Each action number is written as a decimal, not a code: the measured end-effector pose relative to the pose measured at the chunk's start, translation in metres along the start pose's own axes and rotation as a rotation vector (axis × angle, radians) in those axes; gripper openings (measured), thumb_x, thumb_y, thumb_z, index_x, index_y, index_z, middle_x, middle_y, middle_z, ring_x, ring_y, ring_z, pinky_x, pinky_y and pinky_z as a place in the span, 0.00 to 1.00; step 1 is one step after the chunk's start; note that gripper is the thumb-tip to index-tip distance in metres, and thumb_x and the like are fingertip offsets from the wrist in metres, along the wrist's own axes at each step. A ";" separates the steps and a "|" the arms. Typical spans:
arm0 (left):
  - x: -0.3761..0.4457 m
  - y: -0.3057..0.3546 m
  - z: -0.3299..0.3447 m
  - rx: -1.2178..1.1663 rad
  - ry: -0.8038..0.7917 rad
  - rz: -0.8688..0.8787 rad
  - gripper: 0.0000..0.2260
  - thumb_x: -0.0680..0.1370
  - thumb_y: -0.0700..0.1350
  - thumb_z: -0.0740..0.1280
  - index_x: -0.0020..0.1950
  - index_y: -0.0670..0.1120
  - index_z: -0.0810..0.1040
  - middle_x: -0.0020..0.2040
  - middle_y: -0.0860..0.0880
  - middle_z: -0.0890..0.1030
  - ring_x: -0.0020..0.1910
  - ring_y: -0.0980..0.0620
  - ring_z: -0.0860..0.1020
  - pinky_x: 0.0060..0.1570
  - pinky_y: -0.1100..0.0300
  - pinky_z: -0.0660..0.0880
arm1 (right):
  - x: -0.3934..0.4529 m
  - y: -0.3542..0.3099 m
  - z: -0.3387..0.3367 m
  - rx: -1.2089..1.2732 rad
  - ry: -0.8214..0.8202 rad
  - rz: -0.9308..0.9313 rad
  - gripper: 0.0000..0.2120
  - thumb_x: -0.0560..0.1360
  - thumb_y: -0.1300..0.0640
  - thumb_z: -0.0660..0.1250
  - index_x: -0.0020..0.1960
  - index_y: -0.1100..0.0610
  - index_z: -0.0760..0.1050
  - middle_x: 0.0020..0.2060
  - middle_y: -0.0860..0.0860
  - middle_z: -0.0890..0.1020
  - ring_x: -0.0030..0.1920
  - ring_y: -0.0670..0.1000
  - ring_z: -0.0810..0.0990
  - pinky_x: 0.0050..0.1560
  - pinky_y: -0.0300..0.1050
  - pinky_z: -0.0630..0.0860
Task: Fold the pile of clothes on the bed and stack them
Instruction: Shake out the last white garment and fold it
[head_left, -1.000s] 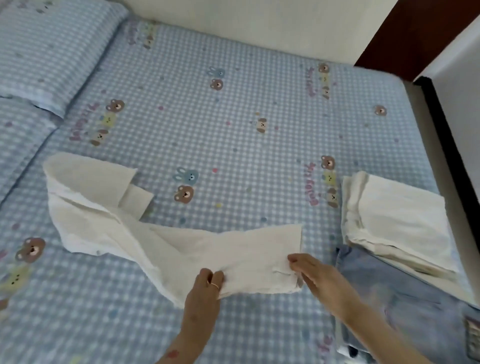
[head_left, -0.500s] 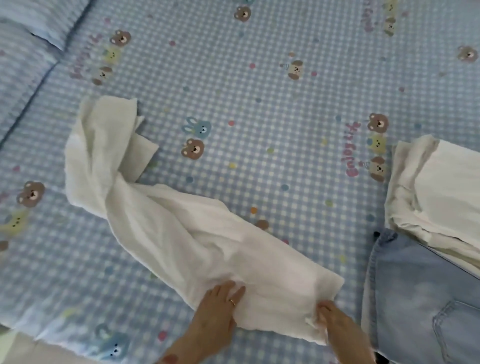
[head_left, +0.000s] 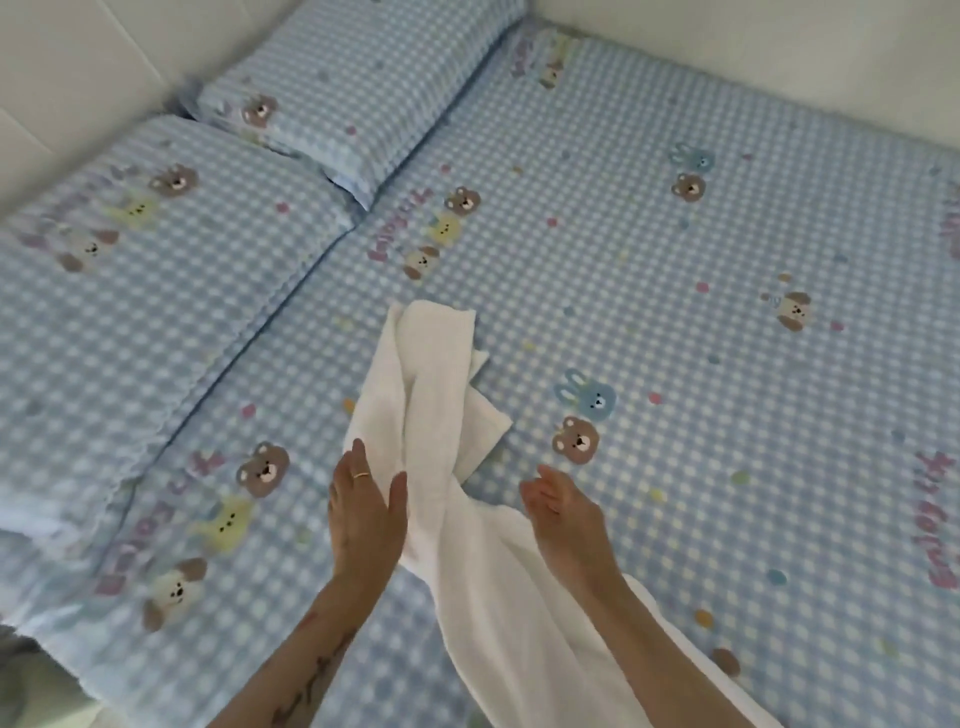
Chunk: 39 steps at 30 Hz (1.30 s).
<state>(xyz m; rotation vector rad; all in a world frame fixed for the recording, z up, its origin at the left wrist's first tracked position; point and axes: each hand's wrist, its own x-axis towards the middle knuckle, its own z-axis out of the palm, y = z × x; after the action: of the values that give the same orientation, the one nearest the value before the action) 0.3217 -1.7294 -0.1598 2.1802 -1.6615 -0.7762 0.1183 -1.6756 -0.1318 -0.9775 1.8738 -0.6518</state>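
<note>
A long white garment (head_left: 441, 415) lies twisted and bunched on the blue checked bed (head_left: 675, 312), running from the middle down to the bottom edge of the view. My left hand (head_left: 366, 506) rests flat on the garment's left side, fingers together, a ring on one finger. My right hand (head_left: 558, 506) hovers just right of the cloth with fingers loosely spread and nothing in it. The folded stack and the jeans are out of view.
Two pillows (head_left: 156, 249) (head_left: 353, 88) in the same checked cover lie at the left and far left, against a pale wall (head_left: 78, 78). The bed's near edge shows at the bottom left.
The view has swung left, so the folded white stack and jeans have left the frame. Both hands have let go of the garment's near end and moved up to its middle.
</note>
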 end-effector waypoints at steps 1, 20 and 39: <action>0.017 -0.003 -0.005 -0.026 -0.010 0.006 0.29 0.79 0.48 0.62 0.76 0.40 0.55 0.72 0.39 0.63 0.71 0.40 0.62 0.69 0.45 0.62 | 0.026 -0.022 0.021 0.044 -0.020 0.035 0.23 0.78 0.45 0.61 0.69 0.54 0.68 0.63 0.50 0.77 0.56 0.44 0.75 0.47 0.31 0.70; 0.236 -0.052 -0.068 -0.245 -0.274 -0.127 0.18 0.74 0.34 0.62 0.63 0.44 0.71 0.48 0.52 0.75 0.46 0.53 0.74 0.35 0.65 0.63 | 0.144 -0.126 0.180 -0.047 0.077 0.044 0.14 0.78 0.51 0.64 0.63 0.48 0.73 0.59 0.47 0.80 0.57 0.47 0.78 0.57 0.41 0.73; 0.157 -0.202 -0.175 -0.570 0.219 -0.511 0.23 0.71 0.35 0.72 0.64 0.47 0.74 0.50 0.47 0.80 0.49 0.49 0.76 0.41 0.69 0.70 | 0.251 -0.268 0.274 -0.232 -0.129 -0.348 0.11 0.72 0.60 0.67 0.33 0.52 0.69 0.29 0.45 0.73 0.33 0.47 0.71 0.33 0.38 0.61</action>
<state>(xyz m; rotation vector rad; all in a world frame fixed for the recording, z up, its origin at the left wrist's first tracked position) 0.6125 -1.8359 -0.1626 2.1612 -0.6593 -0.9483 0.3873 -2.0445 -0.1737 -1.4825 1.7056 -0.5635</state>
